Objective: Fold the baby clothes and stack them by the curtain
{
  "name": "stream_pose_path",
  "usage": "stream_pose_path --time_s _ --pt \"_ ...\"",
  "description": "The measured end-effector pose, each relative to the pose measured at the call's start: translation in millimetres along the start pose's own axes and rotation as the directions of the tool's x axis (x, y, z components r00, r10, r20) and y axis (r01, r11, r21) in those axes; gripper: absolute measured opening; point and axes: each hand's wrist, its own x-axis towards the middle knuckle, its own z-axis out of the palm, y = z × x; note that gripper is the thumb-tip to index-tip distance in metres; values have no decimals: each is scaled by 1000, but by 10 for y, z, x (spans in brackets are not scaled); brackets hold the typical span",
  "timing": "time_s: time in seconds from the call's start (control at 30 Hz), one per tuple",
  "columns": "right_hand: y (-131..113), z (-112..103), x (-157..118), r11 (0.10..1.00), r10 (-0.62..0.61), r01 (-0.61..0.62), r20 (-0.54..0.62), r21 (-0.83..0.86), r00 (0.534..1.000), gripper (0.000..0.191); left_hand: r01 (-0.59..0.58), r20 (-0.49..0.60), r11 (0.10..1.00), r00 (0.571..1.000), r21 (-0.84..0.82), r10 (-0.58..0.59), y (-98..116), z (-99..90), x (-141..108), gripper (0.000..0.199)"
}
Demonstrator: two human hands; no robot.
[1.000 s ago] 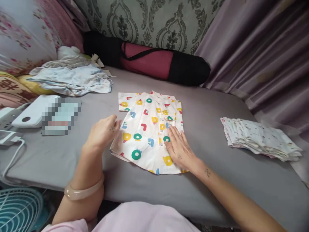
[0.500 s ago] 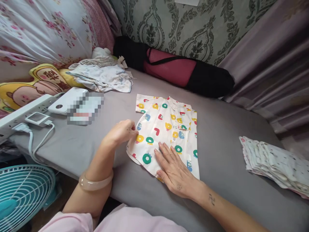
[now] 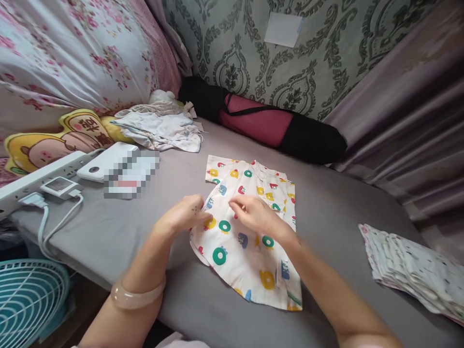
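A small white shirt (image 3: pixel 232 246) with colourful letter-like prints lies on the grey sheet, its collar toward the wall and one short sleeve out to the left. My left hand (image 3: pixel 186 212) pinches the shirt's left side edge below that sleeve. Over the middle of the shirt is my right hand (image 3: pixel 253 212), its fingers curled and thumb near the fingertips; whether it grips any cloth cannot be made out.
A power strip (image 3: pixel 39 179) with chargers and a white device (image 3: pixel 108 162) lie at left. Crumpled cloths (image 3: pixel 159 125) and a black and red bag (image 3: pixel 257 118) line the back. Folded cloths (image 3: pixel 409 266) sit at right; a teal fan (image 3: pixel 32 304) stands lower left.
My right hand has lifted from lying flat on the lower shirt and moved up toward its middle, fingers now curled. My left hand keeps its hold. The view has tilted slightly upward.
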Motion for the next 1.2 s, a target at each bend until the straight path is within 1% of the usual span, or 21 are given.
stream_pose_path --time_s 0.07,0.13,0.17,0.23,0.3,0.37,0.4,0.43,0.5,0.57,0.63,0.7,0.77,0.83,0.9,0.97,1.0,1.1,1.2 --pt "52 59 437 999 20 -17 -63 37 998 32 -7 55 1000 998 25 5 5 -8 -2 23" --pt "72 153 868 997 55 -48 -113 62 992 28 -20 72 999 997 44 17 12 -15 -10 21" --pt "65 204 1064 995 88 -83 -123 52 988 29 -27 71 999 997 45 24 16 -16 -16 19" --pt "16 305 1391 980 197 -197 -116 9 974 31 -36 66 998 997 45 33 21 -15 -28 13" --pt "-62 397 1619 960 275 -280 -117 -27 954 39 -45 58 998 997 41 43 19 -7 -36 9" --pt "-142 479 1763 940 326 -336 -134 -59 936 52 -64 52 997 997 34 62 10 5 -36 8" --pt "-175 514 1812 930 346 -359 -149 -74 926 55 -71 47 997 996 33 69 4 13 -32 8" --pt "-200 544 1850 920 365 -382 -164 -87 916 55 -73 44 997 996 31 71 -2 20 -26 8" --pt "-220 578 1900 904 389 -413 -188 -111 902 48 -62 46 998 997 34 60 -11 32 -13 9" --pt "-196 568 1921 903 391 -415 -190 -112 901 40 -50 56 998 997 35 48 -13 38 -6 10" --pt "-133 511 1912 907 405 -418 -176 -42 897 33 -48 68 999 997 24 47 -6 34 -14 10" --pt "-41 411 1872 898 439 -425 -171 116 882 22 -51 81 998 995 -21 52 11 20 -40 10" --pt "62 279 1797 861 465 -386 -204 332 861 16 -59 98 994 993 -96 69 36 -2 -81 12" --pt "160 125 1680 777 478 -279 -240 565 845 15 -78 123 981 987 -177 101 65 -26 -129 16" --pt "248 -37 1520 635 492 -154 -243 757 836 15 -104 150 963 978 -249 144 94 -40 -173 22" --pt "329 -186 1326 500 502 -63 -229 864 834 16 -139 177 942 964 -304 199 120 -35 -202 27" --pt "370 -250 1222 456 508 -34 -229 889 830 18 -157 189 933 956 -324 227 131 -23 -209 28" --pt "509 -368 918 401 547 -7 -233 916 804 24 -198 218 908 931 -369 291 164 53 -198 28" --pt "687 -379 668 382 600 -9 -241 924 763 28 -218 228 882 915 -419 334 206 182 -159 25"
